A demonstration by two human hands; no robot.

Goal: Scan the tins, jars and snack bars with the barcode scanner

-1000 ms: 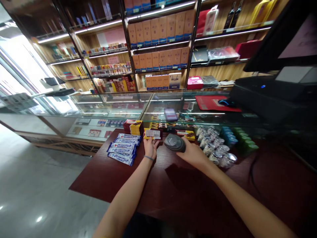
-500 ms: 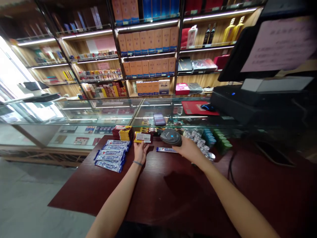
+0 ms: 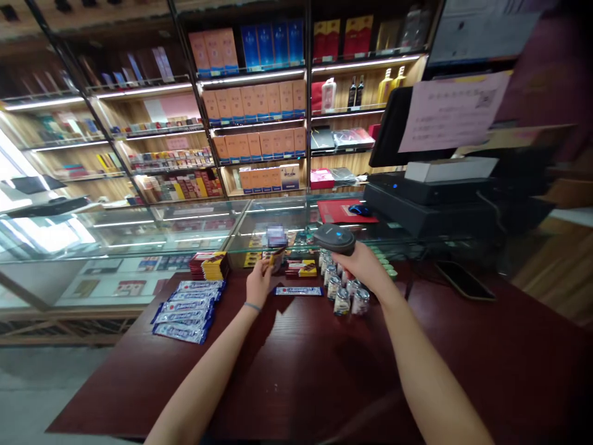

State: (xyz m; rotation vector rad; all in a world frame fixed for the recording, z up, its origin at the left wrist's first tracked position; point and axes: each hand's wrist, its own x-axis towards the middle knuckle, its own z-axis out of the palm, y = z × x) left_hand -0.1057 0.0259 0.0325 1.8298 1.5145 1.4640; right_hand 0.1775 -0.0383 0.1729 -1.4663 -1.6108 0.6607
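Observation:
My left hand point(image 3: 258, 283) is closed around a thin yellow-and-dark-red box point(image 3: 274, 259), tilted so that its broad face is partly turned away. My right hand point(image 3: 367, 267) grips a black barcode scanner point(image 3: 334, 238) with a blue light on top, held above several small cans point(image 3: 343, 300). One long blue-and-silver packet point(image 3: 298, 291) lies between my hands on the dark red table. Behind that packet lie similar yellow-and-dark-red boxes point(image 3: 301, 268). Left of my left hand are a stack of such boxes point(image 3: 209, 266) and a spread of blue-and-silver packets point(image 3: 188, 309).
A glass display counter point(image 3: 204, 225) borders the table's far side. At the right are a monitor point(image 3: 391, 127) with a pink paper, a black machine point(image 3: 417, 201) and a phone point(image 3: 464, 280). A computer mouse point(image 3: 359, 211) rests on a red mat point(image 3: 330, 211).
The box in my left hand has turned from its barcode face to a steeper angle. The scanner has moved right, away from it. My view has shifted to the right.

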